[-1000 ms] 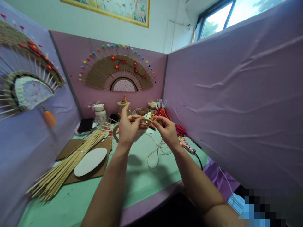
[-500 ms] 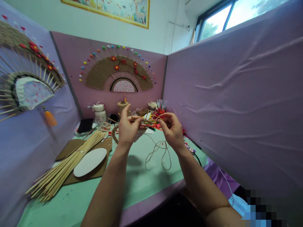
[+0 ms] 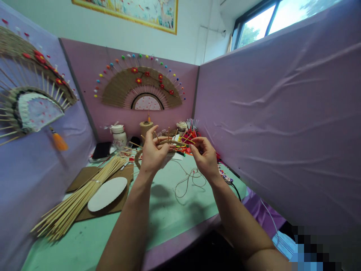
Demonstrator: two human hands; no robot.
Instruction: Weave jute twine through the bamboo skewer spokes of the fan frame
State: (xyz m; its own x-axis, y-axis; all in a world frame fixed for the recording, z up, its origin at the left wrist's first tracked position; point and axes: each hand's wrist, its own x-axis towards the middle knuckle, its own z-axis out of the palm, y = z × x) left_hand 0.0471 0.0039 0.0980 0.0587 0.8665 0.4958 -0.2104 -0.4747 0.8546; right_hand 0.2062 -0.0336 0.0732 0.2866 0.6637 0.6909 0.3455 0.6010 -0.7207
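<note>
My left hand (image 3: 152,154) is closed around a half-made fan frame, with thin sticks pointing outward and a woven twine band (image 3: 137,160) curving past the wrist side. Its thumb presses the band while the index finger sticks up. To the right, my right hand (image 3: 205,156) pinches twine at the frame's edge, thumb against bent fingers. Loose loops of the twine (image 3: 182,184) hang or lie below, between the two hands. Fingers hide part of the weaving.
A tied bundle of bamboo sticks (image 3: 81,199) and a white oval card (image 3: 107,194) rest on brown cardboard (image 3: 121,205) at left. Behind stand a white bottle (image 3: 119,135) and a twine spool (image 3: 146,128). A finished fan (image 3: 118,86) hangs on the pink partition.
The twine loops have shifted, with the right loop drawn up shorter. My right hand stays nearly in place, and my left thumb has moved slightly right along the band.
</note>
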